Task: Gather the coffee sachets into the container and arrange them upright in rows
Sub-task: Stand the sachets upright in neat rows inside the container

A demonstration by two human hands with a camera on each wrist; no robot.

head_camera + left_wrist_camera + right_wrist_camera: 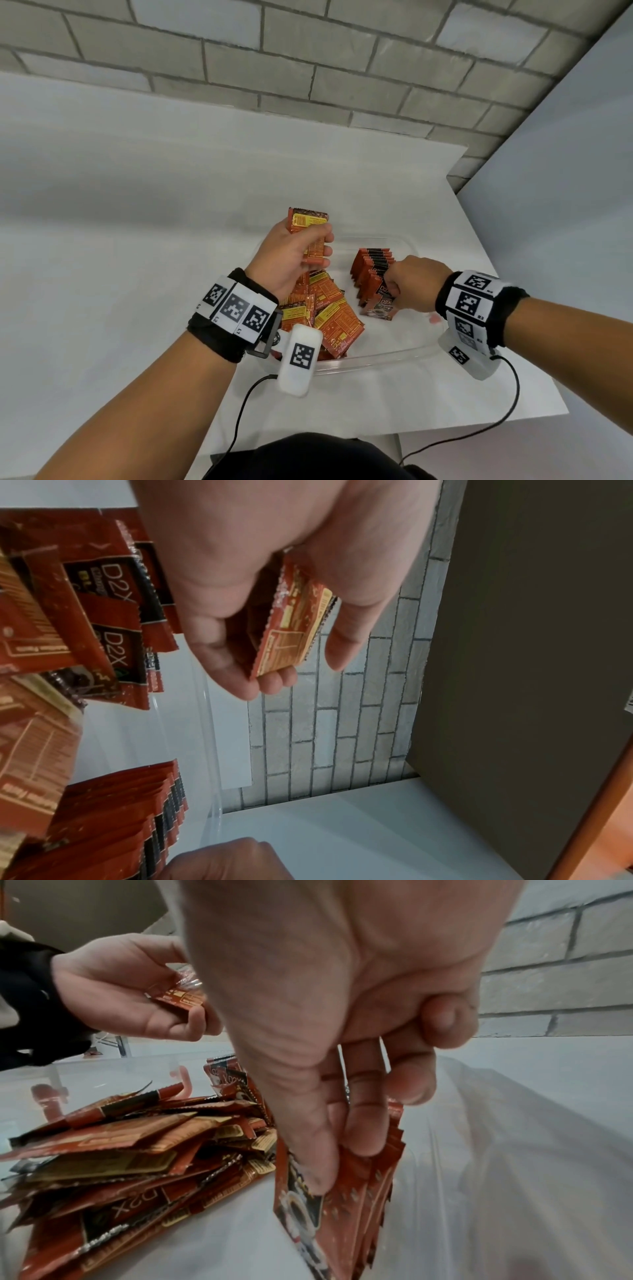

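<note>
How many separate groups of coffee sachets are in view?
3: a small bunch held up in the left hand, a loose pile lying in the container, and an upright row steadied by the right hand.

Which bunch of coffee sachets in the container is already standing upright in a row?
The row of sachets under the right hand stands on edge; the pile of sachets below the left hand lies flat and jumbled.

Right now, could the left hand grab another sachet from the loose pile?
Probably not easily: the left hand already grips a sachet above the loose pile in the container. Nothing blocks the way, but its fingers are occupied.
</note>
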